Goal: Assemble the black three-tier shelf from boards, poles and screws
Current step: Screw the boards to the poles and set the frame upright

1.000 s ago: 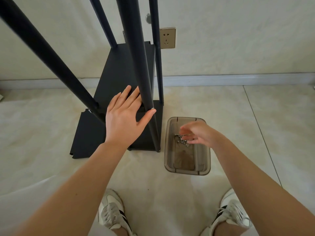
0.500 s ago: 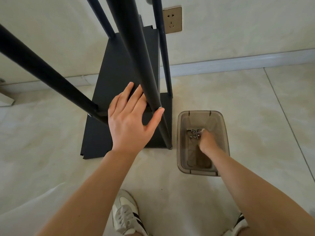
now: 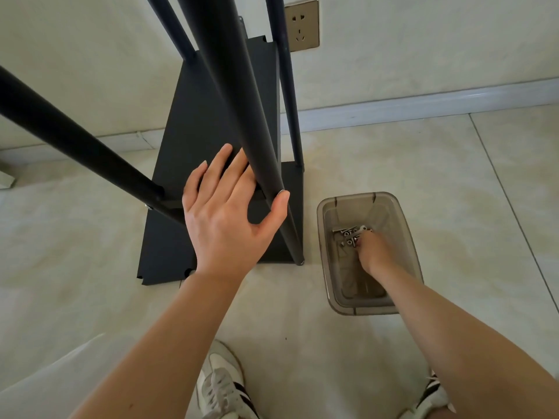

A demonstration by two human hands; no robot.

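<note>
The black shelf frame stands on the floor at the wall, with a lower board (image 3: 169,252) and a second board (image 3: 205,116) above and behind it. Several black poles rise toward me. My left hand (image 3: 225,219) rests against the nearest pole (image 3: 242,101), fingers straight behind it and thumb on its right side. My right hand (image 3: 373,252) reaches down into a smoky plastic tray (image 3: 323,255) on the floor. Its bent fingers touch a small pile of silver screws (image 3: 348,234), and the fingertips are hidden.
Another pole (image 3: 75,146) slants across the left of the view. A wall outlet (image 3: 302,25) and a pale baseboard (image 3: 423,101) lie behind the frame. My two shoes (image 3: 220,385) (image 3: 429,397) stand on the tiled floor at the bottom edge.
My right hand went from above the tray down into it and now stays at the screw pile. My left hand has kept its place on the pole; the view has shifted closer.
</note>
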